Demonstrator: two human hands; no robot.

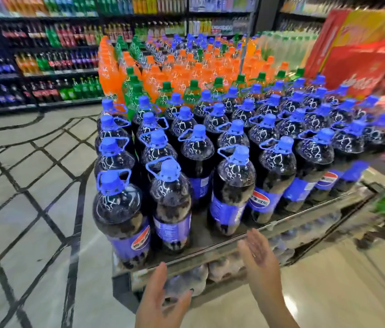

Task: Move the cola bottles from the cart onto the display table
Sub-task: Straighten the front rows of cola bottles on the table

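Note:
Several large cola bottles (231, 185) with blue caps and blue labels stand upright in rows on the display table (212, 247). The nearest one (121, 214) stands at the table's front left corner. My left hand (160, 301) is below the table's front edge, fingers straight, holding nothing. My right hand (257, 256) is raised just in front of the front edge, palm turned inward, fingers straight and empty. A bare strip of table lies between the front bottles and my right hand. At the right edge, part of a cart (380, 223) shows, blurred.
Orange bottles (186, 72) and green bottles (134, 95) fill the far half of the table. Wrapped bottle packs (224, 268) lie under the table. Drink shelves (45, 67) line the back wall. Red boxes (357, 58) are stacked at the right. Tiled floor (33, 197) lies to the left.

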